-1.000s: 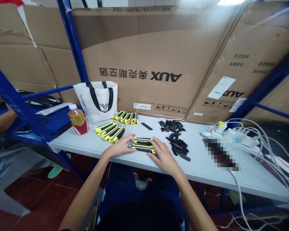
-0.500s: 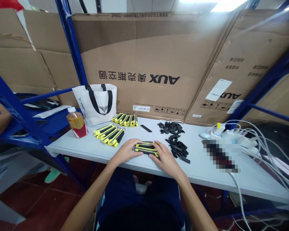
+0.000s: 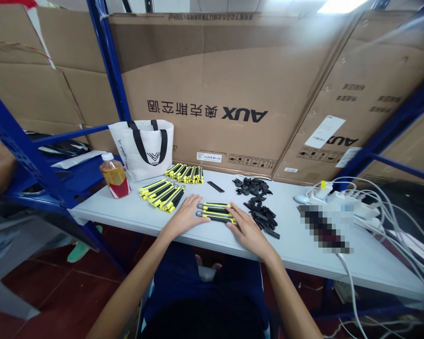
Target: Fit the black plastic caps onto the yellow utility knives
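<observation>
Pale tabletop [image 3: 205,235] bears yellow-black handles [image 3: 217,217] below centre; my right hand [image 3: 249,230] lightly grasps their right ends, my left hand [image 3: 184,216] curves, unclenched, opposite. Probably I'm aligning them; next needs even pressure.

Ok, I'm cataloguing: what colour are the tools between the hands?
Tools: mostly yellow and black; head view.

Your bare left hand [image 3: 186,217] lay open, thumb [image 3: 200,220] reaching inward. Your bare right hand [image 3: 248,230] faced it, fingers [image 3: 239,212] slightly bent. Both bare forearms [image 3: 137,278] angled inward.

Tools [image 3: 219,218] part-hidden (under right fingers [image 3: 239,213]); object [image 3: 323,228] pixelated.
</observation>
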Motion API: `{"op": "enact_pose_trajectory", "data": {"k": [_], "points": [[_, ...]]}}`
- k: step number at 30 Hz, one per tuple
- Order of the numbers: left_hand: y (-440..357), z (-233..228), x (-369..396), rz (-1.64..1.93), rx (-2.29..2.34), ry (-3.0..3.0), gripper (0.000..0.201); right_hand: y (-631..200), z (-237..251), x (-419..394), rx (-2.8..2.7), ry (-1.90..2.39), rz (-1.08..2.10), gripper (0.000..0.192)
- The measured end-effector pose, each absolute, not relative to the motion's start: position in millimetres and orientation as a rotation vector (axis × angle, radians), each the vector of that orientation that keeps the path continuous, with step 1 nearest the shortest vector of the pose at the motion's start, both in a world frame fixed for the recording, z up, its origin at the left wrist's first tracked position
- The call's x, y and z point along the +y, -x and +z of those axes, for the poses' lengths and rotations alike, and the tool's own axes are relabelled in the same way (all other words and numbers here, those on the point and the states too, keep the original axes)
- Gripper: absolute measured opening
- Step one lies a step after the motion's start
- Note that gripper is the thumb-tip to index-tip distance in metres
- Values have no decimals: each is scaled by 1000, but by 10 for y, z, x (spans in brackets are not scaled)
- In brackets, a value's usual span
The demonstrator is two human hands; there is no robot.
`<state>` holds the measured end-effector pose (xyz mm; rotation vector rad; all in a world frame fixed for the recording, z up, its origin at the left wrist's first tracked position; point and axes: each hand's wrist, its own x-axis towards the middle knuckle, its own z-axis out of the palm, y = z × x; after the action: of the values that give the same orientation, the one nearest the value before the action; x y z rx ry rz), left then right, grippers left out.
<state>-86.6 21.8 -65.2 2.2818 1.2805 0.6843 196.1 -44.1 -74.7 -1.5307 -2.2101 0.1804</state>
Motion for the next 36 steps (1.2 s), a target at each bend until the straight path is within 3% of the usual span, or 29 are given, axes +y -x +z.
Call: {"op": "enact_pose_trajectory", "data": {"k": [4,8,14,22,30,36], "points": [[902,-597,210,607,1171,-2304,87,-1952,-763,-446,-2185,1562,199,61],[921,-668,249,775,1251,-2268,53,-1977,-767,-443,-2111,1538,246,62],[881,-883,281,672,1405,-2451,72,-2023,-876,-400,-2062,1487,242,61],[875,-856,296,683,1436,-2484,55,-1973,-992,-349,-2095,1561,14,56],[944,-812,318,922,1470,-2357,15,-2006,-1002,-324,-2106,1541,25,56],[927,-820,309,911,1478,-2329,21,-1998,-960,-338,-2096,1537,54,55]]}}
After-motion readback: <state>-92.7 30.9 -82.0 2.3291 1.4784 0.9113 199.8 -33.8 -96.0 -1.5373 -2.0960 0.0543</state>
